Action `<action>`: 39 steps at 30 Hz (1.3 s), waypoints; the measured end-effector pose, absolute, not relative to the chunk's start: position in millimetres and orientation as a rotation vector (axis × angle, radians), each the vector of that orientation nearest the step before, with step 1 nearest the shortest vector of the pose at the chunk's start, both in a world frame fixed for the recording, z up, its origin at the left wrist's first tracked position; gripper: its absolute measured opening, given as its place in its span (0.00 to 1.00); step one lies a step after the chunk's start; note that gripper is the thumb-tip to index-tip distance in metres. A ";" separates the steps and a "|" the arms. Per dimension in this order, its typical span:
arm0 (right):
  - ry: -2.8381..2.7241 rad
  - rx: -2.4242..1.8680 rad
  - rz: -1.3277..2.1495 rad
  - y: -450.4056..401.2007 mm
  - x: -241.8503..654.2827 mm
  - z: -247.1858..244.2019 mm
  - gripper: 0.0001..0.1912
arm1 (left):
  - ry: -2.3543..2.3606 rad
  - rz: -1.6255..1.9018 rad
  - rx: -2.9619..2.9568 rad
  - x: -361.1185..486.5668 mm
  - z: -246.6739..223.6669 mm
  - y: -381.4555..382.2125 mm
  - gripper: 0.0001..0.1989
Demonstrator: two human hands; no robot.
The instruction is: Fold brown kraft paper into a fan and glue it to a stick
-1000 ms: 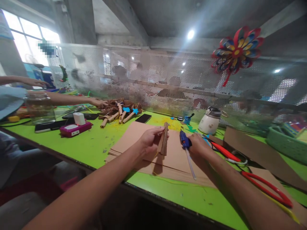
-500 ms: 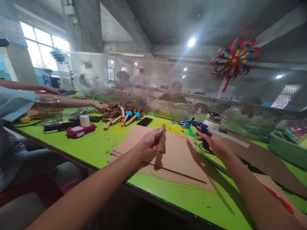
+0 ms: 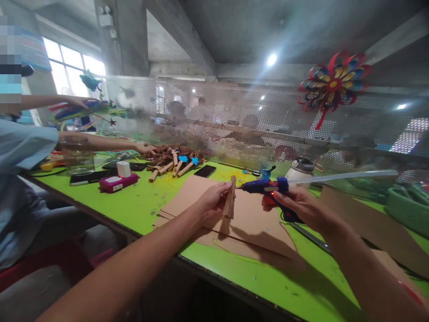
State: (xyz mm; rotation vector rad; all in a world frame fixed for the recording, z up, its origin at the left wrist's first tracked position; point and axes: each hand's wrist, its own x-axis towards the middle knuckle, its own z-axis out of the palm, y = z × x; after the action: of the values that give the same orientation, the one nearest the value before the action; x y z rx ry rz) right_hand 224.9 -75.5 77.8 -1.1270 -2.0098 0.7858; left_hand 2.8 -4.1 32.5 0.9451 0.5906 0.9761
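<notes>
My left hand [image 3: 216, 199] is closed on a narrow rolled piece of brown cardboard [image 3: 229, 199], held tilted above a stack of brown cardboard sheets [image 3: 251, 212]. In my right hand [image 3: 298, 203] is a blue glue gun [image 3: 268, 185] with a long clear glue stick [image 3: 345, 177] coming out of its back. The gun's nozzle points left and lies at or very near the upper part of the roll; whether it touches I cannot tell. My right fingers wrap round the handle and trigger.
A co-worker's hand [image 3: 147, 150] reaches to a pile of brown paper rolls with blue stars [image 3: 182, 158]. A phone [image 3: 205, 171], a magenta box [image 3: 119, 182], a glass jar [image 3: 77, 156], a white bottle [image 3: 299, 170] and a green basket [image 3: 407, 208] stand around. A perforated screen [image 3: 221, 120] rises behind.
My right hand has brought the glue gun left and turned it side-on, its nozzle now by the roll. On the left, the co-worker's other hand has lifted a bundle of colourful strips.
</notes>
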 end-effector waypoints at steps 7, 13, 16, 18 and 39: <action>-2.011 -1.155 0.795 -75.6 215.8 74.7 0.21 | 0.596 0.975 0.948 2.9 32.0 -5.1 0.06; -2.005 -1.161 0.781 -75.9 214.0 74.0 0.21 | 0.573 0.995 1.000 3.1 31.0 -5.2 0.05; -1.977 -1.211 0.806 -76.8 212.8 75.2 0.22 | 0.552 0.999 1.023 3.1 30.3 -4.2 0.05; -1.962 -1.243 0.816 -77.1 212.5 75.6 0.22 | 0.550 1.007 1.038 3.1 29.6 -3.0 0.05; -2.140 -1.168 0.668 -79.8 211.4 80.8 0.21 | 0.553 1.011 1.063 4.6 32.3 -5.3 0.03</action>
State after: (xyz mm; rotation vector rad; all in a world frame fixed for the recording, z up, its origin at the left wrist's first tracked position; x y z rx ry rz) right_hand 211.4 -79.8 80.8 -1.1680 -2.1404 0.6679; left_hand 4.6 -5.3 32.3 1.0628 0.5526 1.0113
